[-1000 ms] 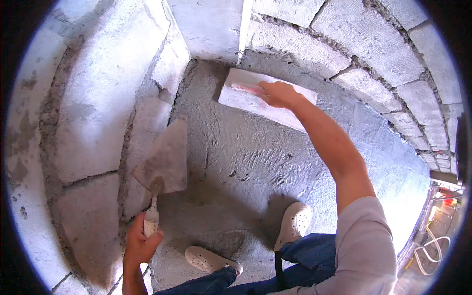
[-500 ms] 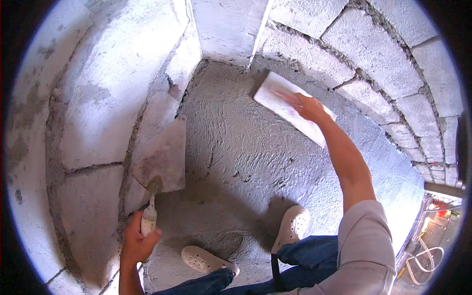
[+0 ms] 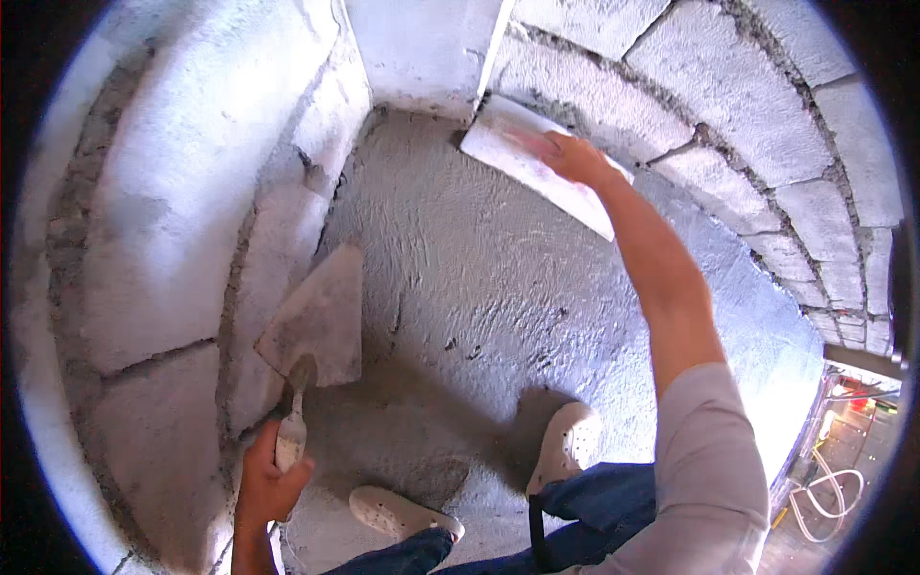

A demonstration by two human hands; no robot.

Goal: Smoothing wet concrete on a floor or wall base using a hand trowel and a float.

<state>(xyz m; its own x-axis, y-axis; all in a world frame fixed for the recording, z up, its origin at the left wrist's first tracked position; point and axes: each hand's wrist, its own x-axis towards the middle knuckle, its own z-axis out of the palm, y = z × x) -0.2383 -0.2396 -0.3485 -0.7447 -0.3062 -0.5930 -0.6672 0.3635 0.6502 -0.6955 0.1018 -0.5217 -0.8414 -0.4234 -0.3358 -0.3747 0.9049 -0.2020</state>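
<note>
My right hand [image 3: 578, 158] grips the handle of a flat rectangular plastering float [image 3: 565, 196], whose pale blade lies on the wet grey mortar [image 3: 460, 249] along the foot of the right block wall. Its far end reaches close to the corner by the smooth column. On the left, my left hand [image 3: 271, 479] is wrapped round the light handle of a pointed trowel [image 3: 331, 311]. That trowel's kite-shaped blade is held near the left wall and points away from me. Whether it touches anything I cannot tell.
Block walls rise on the left [image 3: 172, 240] and right [image 3: 738, 96], with a smooth column [image 3: 422, 48] at the far end. My feet in pale clogs [image 3: 567, 443] stand on the floor. A pale looped hose [image 3: 826, 503] lies beyond the lower right edge.
The float has moved away from me and slightly left, closer to the right wall and far corner. My left hand keeps hold of the trowel, whose blade has shifted a little nearer.
</note>
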